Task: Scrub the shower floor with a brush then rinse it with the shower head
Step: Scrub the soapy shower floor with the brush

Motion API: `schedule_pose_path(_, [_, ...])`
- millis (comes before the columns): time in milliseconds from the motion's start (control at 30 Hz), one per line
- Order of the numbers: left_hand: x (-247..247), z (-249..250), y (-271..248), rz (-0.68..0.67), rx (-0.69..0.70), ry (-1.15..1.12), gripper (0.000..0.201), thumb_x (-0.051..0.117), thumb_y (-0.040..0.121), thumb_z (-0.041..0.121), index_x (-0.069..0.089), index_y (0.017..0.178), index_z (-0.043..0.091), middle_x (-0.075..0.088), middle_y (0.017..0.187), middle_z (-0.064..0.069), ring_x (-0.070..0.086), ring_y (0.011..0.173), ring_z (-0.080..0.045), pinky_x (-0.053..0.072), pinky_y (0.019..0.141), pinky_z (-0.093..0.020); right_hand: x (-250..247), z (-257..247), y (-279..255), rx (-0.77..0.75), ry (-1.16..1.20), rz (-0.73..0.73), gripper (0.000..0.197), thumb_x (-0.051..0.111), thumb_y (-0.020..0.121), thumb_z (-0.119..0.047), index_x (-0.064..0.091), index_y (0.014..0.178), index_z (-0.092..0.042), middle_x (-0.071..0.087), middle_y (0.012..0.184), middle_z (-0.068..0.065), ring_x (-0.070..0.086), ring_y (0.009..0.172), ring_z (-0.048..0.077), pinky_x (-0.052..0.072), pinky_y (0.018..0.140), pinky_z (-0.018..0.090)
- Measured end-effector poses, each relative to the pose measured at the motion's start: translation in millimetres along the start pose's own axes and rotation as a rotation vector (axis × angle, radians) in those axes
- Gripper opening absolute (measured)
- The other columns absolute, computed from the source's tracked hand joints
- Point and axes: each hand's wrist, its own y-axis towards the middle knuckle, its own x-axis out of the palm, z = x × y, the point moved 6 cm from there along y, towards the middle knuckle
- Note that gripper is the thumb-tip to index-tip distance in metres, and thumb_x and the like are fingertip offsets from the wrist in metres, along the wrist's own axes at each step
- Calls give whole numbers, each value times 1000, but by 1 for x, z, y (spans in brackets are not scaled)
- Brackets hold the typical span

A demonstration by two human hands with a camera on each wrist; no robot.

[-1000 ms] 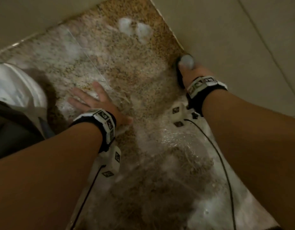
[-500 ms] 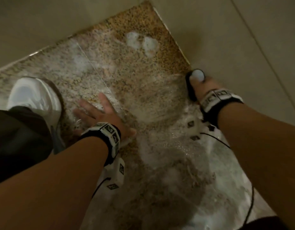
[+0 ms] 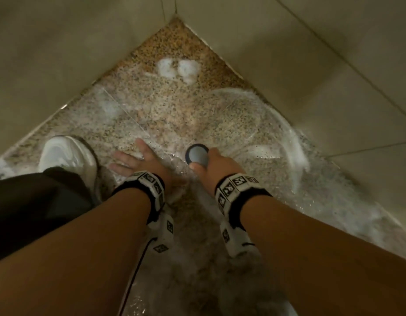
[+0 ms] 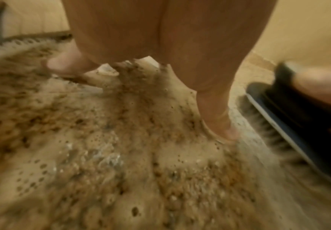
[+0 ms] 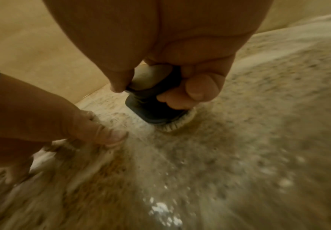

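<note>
My right hand grips the dark, grey-capped scrub brush at frame centre; my left hand lies flat on the soapy speckled shower floor. Scrubbing is under way, and rinsing is left.

Wet speckled shower floor carries foam patches and a white shoe

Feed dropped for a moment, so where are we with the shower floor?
Done: suds cover much of the floor. In hand: the right hand grips the brush, bristles down; the left hand rests flat. Left: the dry far corner, then rinsing; no shower head in view.
</note>
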Motion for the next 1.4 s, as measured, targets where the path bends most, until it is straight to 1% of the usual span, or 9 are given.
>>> schedule_pose_path(167, [0, -1, -2, -30, 9, -48, 169, 83, 48, 84, -37, 154, 32, -38, 160, -28, -20, 152, -55, 10, 120, -74, 6, 23, -13, 18, 8, 80, 77, 41, 99, -63, 24, 153, -11, 62, 127, 15, 64, 105, 35, 53, 76, 40])
schedule_pose_path(600, [-7, -4, -6, -44, -19, -5, 170, 85, 48, 81, -36, 155, 28, -30, 164, -28, -10, 153, -56, 13, 120, -73, -5, 29, -8, 129, 149, 92, 77, 46, 97, -63, 28, 151, -11, 57, 135, 16, 61, 113, 37, 49, 76, 39])
schedule_pose_path(767, [3, 4, 29, -66, 32, 22, 198, 78, 7, 93, -61, 130, 22, -2, 169, -30, 20, 148, -59, 36, 110, -72, -71, 105, -15, 318, 338, 262, 85, 37, 90, -79, 53, 139, -12, 59, 135, 13, 59, 107, 32, 40, 81, 34])
schedule_pose_path(867, [-6, 15, 0, -86, 65, 70, 179, 92, 47, 69, -39, 151, 8, 12, 168, -28, 32, 147, -50, 39, 113, -58, -100, 177, -37, 510, 385, 453, 75, 50, 90, -72, 52, 134, -11, 61, 128, 16, 58, 100, 32, 41, 78, 34])
schedule_pose_path(967, [-12, 21, -34, -169, 174, 169, 130, 76, 78, 62, 1, 161, -4, 15, 167, -29, 32, 148, -46, 31, 118, -55, -80, 231, -69, 741, 562, 531, 75, 47, 92, -70, 50, 132, -6, 62, 121, 19, 61, 95, 36, 40, 73, 36])
schedule_pose_path(1067, [-4, 18, -15, -210, 287, 326, 114, 59, 81, 77, 19, 164, 10, 19, 169, -22, 37, 147, -41, 31, 120, -56, -42, 235, -96, 909, 756, 527, 76, 43, 96, -67, 46, 138, -4, 61, 118, 18, 60, 86, 35, 44, 72, 37])
schedule_pose_path(1167, [3, 19, -2, -277, 389, 350, 111, 62, 71, 87, 41, 158, 23, 38, 163, -16, 45, 142, -40, 40, 114, -56, -22, 195, -87, 782, 783, 533, 57, 42, 103, -52, 52, 137, -8, 58, 131, 19, 60, 108, 36, 46, 83, 33])
schedule_pose_path(1300, [5, 18, 3, -232, 425, 420, 79, 46, 96, 76, 28, 162, 36, 32, 166, -16, 45, 139, -44, 41, 112, -58, -4, 135, -72, 714, 815, 417, 63, 47, 97, -61, 47, 135, -11, 58, 110, 11, 56, 76, 28, 38, 57, 29])
schedule_pose_path(1400, [9, 19, 16, -247, 419, 537, 88, 48, 80, 92, 26, 156, 53, 31, 167, -11, 42, 140, -48, 37, 113, -65, -6, 122, -73, 720, 779, 409, 60, 40, 103, -56, 48, 139, -8, 57, 130, 14, 60, 109, 34, 41, 77, 31])
